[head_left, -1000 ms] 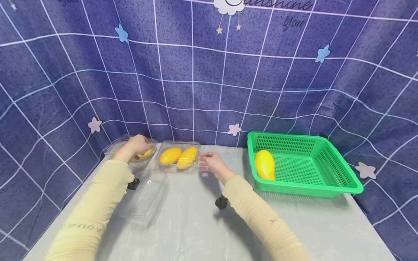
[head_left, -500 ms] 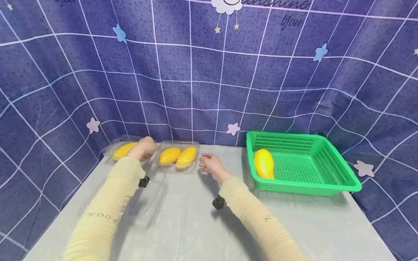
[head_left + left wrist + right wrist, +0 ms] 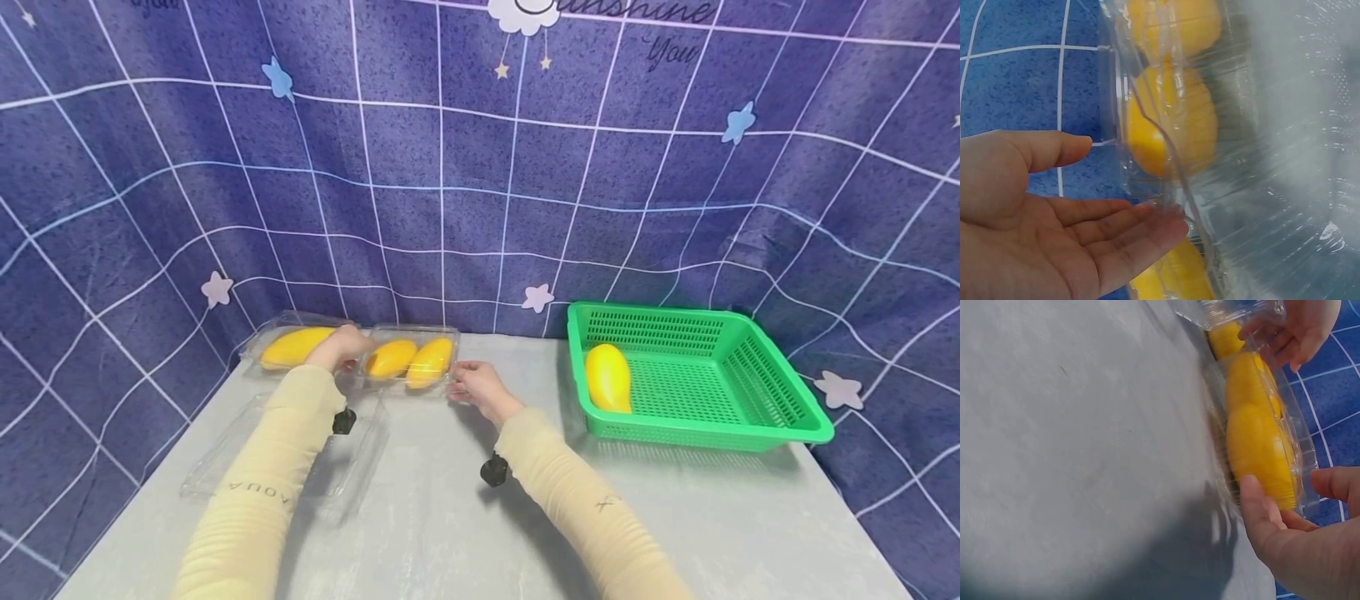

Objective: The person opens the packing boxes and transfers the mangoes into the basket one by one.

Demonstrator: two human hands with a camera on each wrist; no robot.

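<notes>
Two yellow mangoes (image 3: 430, 362) lie side by side in a clear plastic box (image 3: 397, 388) against the curtain. My left hand (image 3: 343, 346) is at the left end of this box, fingers straight and thumb apart in the left wrist view, fingertips touching the clear plastic. At the right end, my right hand (image 3: 482, 388) has its fingertips against the box wall, seen best in the right wrist view, with the thumb (image 3: 1335, 481) held away. Left of it stands another clear box (image 3: 255, 350) with a yellow mango (image 3: 295, 346), partly hidden by my left hand.
A clear plastic tray or lid (image 3: 341, 467) lies in front, partly under my left sleeve. At the right stands a green basket (image 3: 712, 437) with one mango (image 3: 608, 379) at its left side. A blue curtain (image 3: 480, 217) hangs behind the grey table (image 3: 435, 517).
My left hand has moved right, off the left mango and over to the middle box. My right hand has shifted slightly left, up to that box's right end.
</notes>
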